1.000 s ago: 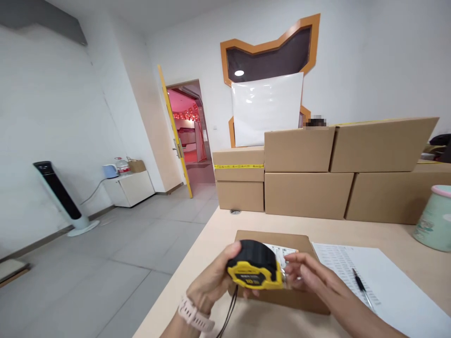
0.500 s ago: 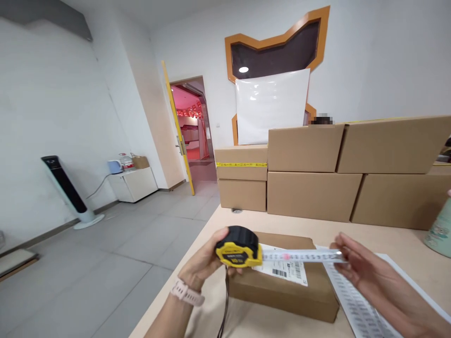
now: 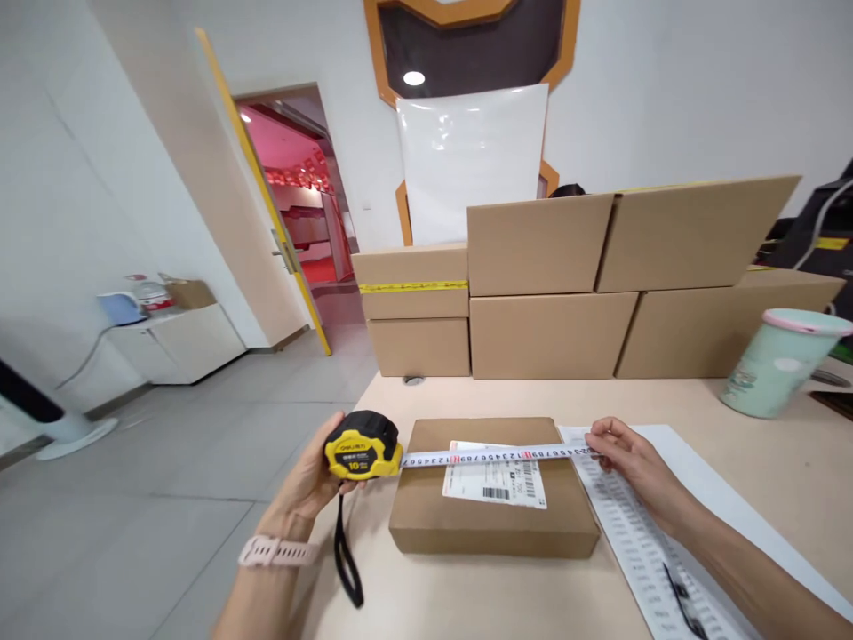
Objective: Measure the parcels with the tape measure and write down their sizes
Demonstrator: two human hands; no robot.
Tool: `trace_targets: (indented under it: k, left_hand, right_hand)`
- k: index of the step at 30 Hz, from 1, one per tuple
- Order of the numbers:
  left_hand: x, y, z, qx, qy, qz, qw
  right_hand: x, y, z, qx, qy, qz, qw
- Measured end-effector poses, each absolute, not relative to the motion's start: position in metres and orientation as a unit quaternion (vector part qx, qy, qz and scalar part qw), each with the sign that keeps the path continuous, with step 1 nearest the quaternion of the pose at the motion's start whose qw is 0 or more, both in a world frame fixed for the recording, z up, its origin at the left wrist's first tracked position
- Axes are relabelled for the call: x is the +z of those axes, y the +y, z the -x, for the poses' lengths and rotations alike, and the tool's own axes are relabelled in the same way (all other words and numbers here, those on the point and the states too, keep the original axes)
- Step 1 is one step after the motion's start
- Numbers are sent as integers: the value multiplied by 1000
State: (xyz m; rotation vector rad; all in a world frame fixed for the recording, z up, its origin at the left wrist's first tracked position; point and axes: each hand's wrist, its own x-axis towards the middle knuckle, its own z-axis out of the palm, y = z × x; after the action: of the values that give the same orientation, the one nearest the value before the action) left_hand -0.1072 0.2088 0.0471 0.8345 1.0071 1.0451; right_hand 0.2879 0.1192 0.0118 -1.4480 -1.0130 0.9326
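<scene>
My left hand is closed round a yellow and black tape measure at the left edge of a flat cardboard box lying on the light wooden table. The white tape blade runs across the box top, over its white shipping label. My right hand pinches the blade's end just past the box's right edge, above a printed sheet. A black wrist strap hangs from the tape measure.
A black pen lies on the sheet. Stacked cardboard boxes line the table's far edge, and a pale green cup stands at the right. On the left are grey floor, a white cabinet and an open doorway.
The tape blade has been drawn out from the case to span the box. My left hand moved left, my right hand moved right with the blade's end. The view tilted down.
</scene>
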Motion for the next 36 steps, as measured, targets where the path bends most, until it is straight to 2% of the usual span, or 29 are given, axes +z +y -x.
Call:
trace_targets:
  k: [17, 36]
  left_hand:
    - [48, 219, 114, 525, 484, -314, 626]
    - [36, 222, 123, 520, 484, -294, 639]
  right_hand:
    - [11, 113, -263, 421, -458, 585, 520]
    - [1, 112, -261, 402, -432, 661, 463]
